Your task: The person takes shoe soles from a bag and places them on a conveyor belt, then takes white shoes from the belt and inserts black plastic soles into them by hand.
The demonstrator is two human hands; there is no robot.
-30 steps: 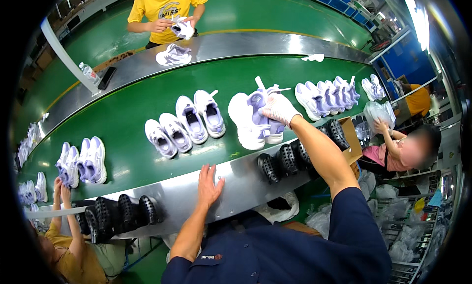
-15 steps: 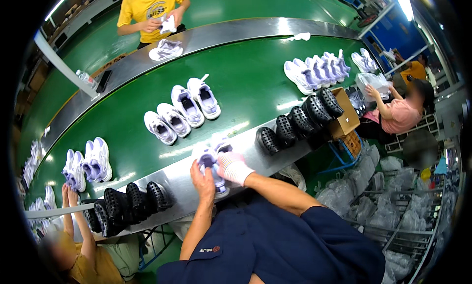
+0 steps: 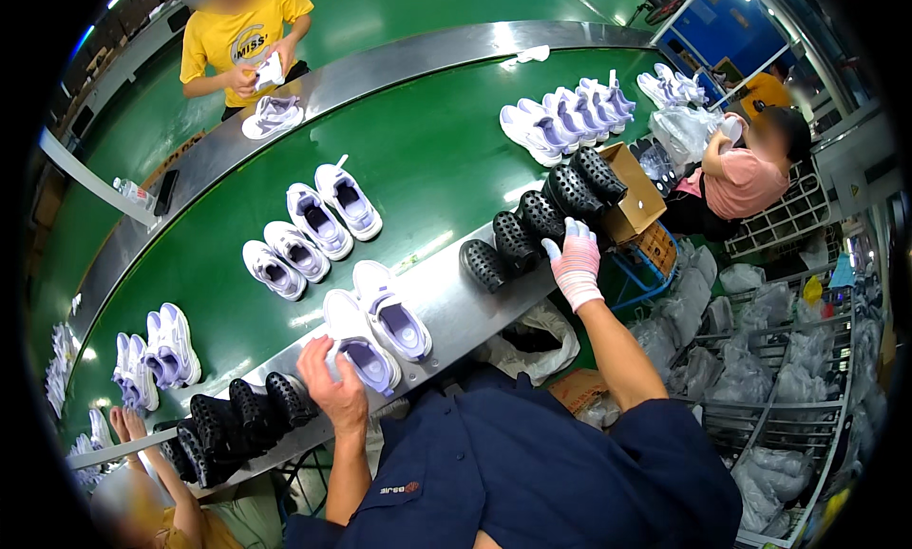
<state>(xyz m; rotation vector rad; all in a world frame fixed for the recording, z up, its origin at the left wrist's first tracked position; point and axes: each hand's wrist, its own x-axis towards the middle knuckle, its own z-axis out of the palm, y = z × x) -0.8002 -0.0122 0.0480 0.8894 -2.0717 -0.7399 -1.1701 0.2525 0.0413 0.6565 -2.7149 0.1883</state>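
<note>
Two white and lavender sneakers, a left-hand sneaker (image 3: 361, 342) and a right-hand sneaker (image 3: 391, 312), stand side by side on the metal edge in front of me. My left hand (image 3: 332, 383) is bare, its fingers apart and curved, right beside the left-hand sneaker; whether it touches the shoe I cannot tell. Reaching to the right, my right hand (image 3: 576, 269) wears a pink-striped white glove with its fingers spread. Its fingertips are at a row of black shoe-shaped forms (image 3: 540, 215) covered in holes; contact is unclear.
More sneakers (image 3: 321, 221) stand in groups on the green belt (image 3: 446, 160). Black forms (image 3: 249, 405) also sit to the left. A cardboard box (image 3: 635, 198) is beyond my right hand. Co-workers are at the far side, left and right. Bagged items fill a rack (image 3: 760, 407).
Both hands have come off the sneakers, which now stand on the metal edge. My right hand has moved right to the black forms; my left has shifted left. The whole view has also shifted.
</note>
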